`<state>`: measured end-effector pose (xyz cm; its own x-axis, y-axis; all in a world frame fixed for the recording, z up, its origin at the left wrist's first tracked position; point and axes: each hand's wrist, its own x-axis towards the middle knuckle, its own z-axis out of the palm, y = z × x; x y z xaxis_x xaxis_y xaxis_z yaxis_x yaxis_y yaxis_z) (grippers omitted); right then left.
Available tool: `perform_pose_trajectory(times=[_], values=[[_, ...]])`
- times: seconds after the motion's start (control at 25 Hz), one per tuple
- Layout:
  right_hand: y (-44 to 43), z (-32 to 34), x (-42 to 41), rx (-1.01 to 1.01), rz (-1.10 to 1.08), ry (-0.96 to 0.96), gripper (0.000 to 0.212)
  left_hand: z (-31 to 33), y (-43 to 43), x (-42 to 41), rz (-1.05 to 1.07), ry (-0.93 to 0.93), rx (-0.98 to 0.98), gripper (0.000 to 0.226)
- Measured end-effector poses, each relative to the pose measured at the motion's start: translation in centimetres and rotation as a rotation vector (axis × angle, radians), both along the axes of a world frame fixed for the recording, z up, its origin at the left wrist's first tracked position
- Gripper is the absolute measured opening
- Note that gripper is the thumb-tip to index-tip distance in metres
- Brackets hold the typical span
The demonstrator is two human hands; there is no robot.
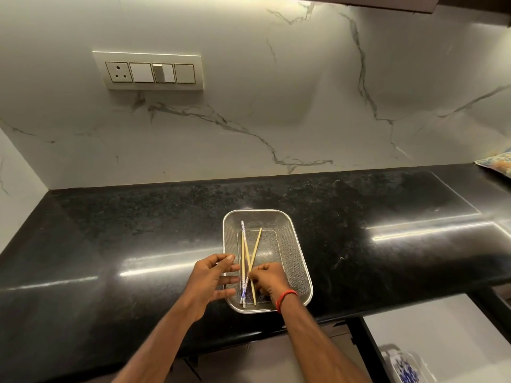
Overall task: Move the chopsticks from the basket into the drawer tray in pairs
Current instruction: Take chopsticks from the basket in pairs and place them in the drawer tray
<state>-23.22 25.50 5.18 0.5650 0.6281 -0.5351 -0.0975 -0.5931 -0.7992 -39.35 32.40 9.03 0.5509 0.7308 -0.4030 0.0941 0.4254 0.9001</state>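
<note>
Right hand pinching chopsticks in basket, left hand open beside

Pale wooden and blue-patterned chopsticks lie crossed in the steel mesh basket, between both hands' fingertips.

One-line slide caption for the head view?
Both hands, left and right, reach into the mesh basket on the black counter, sorting chopsticks.

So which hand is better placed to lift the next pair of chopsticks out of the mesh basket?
Right. The right hand is already inside the rectangular metal mesh basket, fingertips on the pale wooden chopsticks. The left hand hovers open at the basket's left rim, touching nothing.
</note>
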Motion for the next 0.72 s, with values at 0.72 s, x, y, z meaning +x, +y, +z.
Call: perform_pose_trajectory(times=[0.72], values=[[-0.6, 3.9, 0.4, 0.165, 0.129, -0.163, 0.023, 1.1, 2.4, 1.3, 0.112, -0.135, -0.075, 0.022]])
